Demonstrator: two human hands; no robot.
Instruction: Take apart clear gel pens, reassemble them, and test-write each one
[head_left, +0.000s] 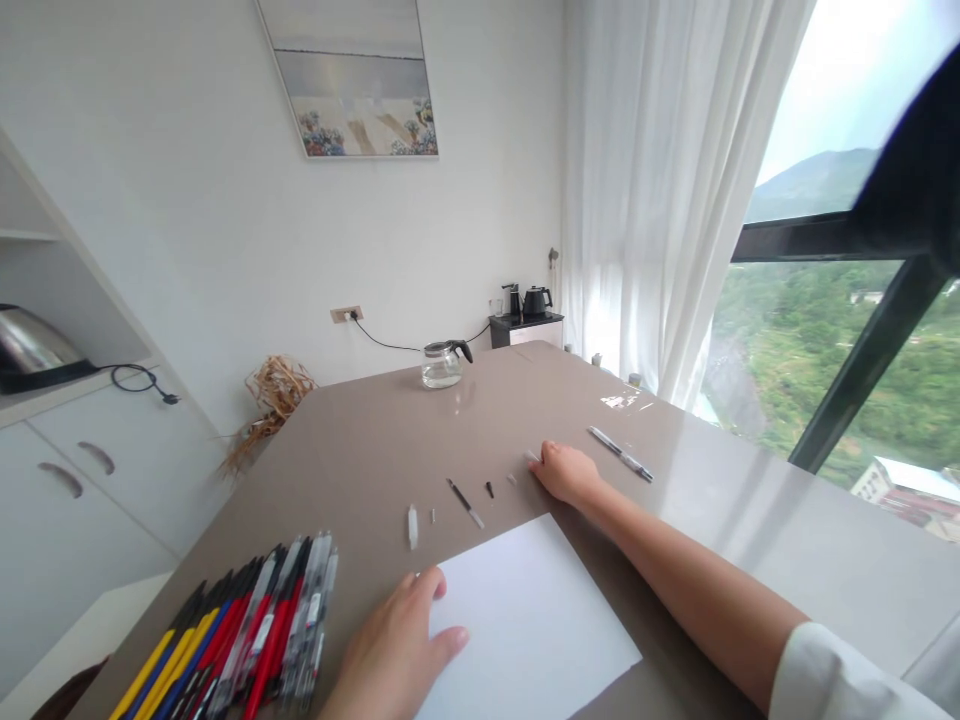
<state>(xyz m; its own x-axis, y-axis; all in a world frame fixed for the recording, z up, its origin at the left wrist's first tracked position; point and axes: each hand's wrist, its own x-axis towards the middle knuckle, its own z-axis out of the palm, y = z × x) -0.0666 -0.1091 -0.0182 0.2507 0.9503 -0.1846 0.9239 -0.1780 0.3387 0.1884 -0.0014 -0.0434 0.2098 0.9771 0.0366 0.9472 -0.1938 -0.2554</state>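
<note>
My left hand (397, 650) lies flat on the left edge of a white sheet of paper (532, 620), fingers stretched out. My right hand (564, 470) reaches across the table beyond the paper, fingers curled over a small pale pen part (531, 456) at its fingertips. Loose pen parts lie in a row between the hands: a clear cap (412, 526), a thin refill (466, 503), a small black tip (490, 489) and other tiny pieces. An assembled pen (620, 453) lies just right of my right hand.
Several pens in yellow, blue, red, black and clear (240, 630) lie bunched at the brown table's (750, 540) near left. A glass jug (442, 363) stands at the far edge. Left is a white cabinet (82, 470); right, a curtain and large window.
</note>
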